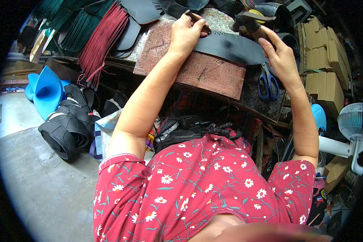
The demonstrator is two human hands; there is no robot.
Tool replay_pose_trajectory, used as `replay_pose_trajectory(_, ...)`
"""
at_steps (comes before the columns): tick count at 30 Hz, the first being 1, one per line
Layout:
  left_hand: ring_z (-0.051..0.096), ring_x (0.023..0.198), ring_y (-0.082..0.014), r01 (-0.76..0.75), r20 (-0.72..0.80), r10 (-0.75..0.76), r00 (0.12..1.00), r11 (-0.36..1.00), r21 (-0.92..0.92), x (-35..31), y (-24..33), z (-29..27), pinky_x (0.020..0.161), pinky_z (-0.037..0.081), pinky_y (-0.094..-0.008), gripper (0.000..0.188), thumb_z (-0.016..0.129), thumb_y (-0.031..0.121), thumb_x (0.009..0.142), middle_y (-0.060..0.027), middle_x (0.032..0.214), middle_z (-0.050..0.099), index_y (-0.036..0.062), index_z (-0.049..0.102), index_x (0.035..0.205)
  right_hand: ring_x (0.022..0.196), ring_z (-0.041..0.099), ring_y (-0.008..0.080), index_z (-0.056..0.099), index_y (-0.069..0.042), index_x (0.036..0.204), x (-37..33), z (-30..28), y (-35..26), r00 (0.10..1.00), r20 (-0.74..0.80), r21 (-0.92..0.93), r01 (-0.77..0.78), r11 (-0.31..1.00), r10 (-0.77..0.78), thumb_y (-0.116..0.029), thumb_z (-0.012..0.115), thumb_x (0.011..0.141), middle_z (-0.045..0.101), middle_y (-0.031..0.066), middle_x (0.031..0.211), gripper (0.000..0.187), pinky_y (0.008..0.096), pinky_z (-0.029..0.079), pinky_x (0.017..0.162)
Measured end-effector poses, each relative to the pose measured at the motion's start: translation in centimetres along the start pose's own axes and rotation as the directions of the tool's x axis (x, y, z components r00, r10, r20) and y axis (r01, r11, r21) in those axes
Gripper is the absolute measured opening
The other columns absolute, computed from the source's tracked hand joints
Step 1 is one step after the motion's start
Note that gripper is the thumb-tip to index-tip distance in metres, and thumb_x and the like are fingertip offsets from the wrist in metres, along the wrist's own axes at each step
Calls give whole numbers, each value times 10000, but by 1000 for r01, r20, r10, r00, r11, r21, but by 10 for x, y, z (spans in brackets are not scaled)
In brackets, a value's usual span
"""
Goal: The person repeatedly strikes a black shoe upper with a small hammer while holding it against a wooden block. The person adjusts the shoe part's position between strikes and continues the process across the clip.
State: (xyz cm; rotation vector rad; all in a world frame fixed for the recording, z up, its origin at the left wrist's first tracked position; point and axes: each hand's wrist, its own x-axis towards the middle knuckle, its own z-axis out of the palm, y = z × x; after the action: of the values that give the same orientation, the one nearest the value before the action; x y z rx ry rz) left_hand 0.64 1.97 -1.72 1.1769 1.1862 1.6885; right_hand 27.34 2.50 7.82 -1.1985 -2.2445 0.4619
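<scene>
My left hand is closed around a dark metal hole punch, its tip down at the upper left end of a black, curved flat piece that looks like rubber or leather. A row of small holes shows along that end. In my right hand is a hammer, its dark head raised above the piece's far edge. Under the piece lies a worn reddish board. Blue-handled scissors rest by the piece's right end, below my right hand.
Bundles of red cords and dark green cords lie at the left, beside black sole-shaped sheets. Black rolled pieces and a blue curled sheet are on the left. Cardboard boxes and a white fan stand right.
</scene>
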Motion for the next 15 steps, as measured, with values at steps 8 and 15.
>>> replay_pose_trajectory(8,690,717,-318,-422,221,382,898,597,683,-6,17,18,641,541,-406,164,677,132,846,-180,734,669,33,590,943,611,486,31,519,-136,1385,3,-22,-36,891,-270,116,406,907,-364,-189,549,1002,575,-8,754,388,188,426,550)
replay_pose_trajectory(15,708,677,-228,34,-135,-8,991,981,189,-3,11,18,583,571,-323,141,644,107,875,-173,760,690,-28,609,899,884,690,348,570,-211,1306,-3,0,8,998,-48,-51,24,998,-27,-386,588,954,697,189,928,393,369,529,719)
